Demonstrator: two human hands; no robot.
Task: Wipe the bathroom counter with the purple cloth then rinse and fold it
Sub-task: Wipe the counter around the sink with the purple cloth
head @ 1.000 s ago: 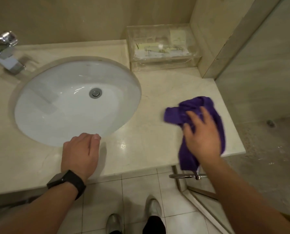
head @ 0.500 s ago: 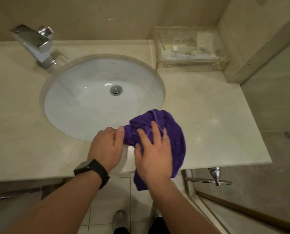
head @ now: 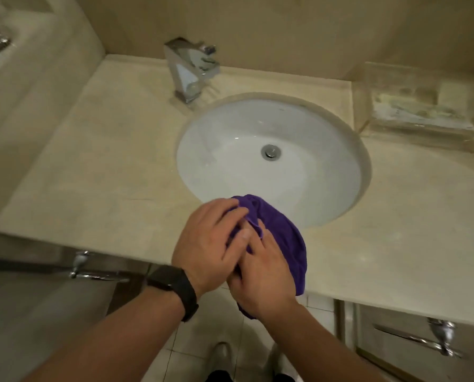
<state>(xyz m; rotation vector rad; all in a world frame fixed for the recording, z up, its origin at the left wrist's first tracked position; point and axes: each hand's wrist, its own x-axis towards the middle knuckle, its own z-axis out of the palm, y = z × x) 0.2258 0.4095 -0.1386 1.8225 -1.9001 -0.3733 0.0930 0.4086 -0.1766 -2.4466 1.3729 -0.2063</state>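
Note:
The purple cloth [head: 282, 238] is bunched at the counter's front edge, just below the white sink basin [head: 313, 172], with part of it hanging over the edge. My left hand [head: 211, 244], with a black watch on its wrist, grips the cloth's left side with curled fingers. My right hand [head: 263, 274] lies flat on the cloth and holds its lower part. The two hands overlap, and the cloth's middle is hidden under them. The beige marble counter [head: 106, 166] stretches to both sides of the basin.
A chrome faucet [head: 191, 70] stands behind the basin at the left. A clear plastic box [head: 423, 111] with papers sits at the back right corner. Chrome handles [head: 92, 271] [head: 437, 337] stick out below the counter. A wall closes the left side.
My right hand has swept the cloth from the counter's right end to the front of the basin. My left hand has taken hold of it. The view has shifted left.

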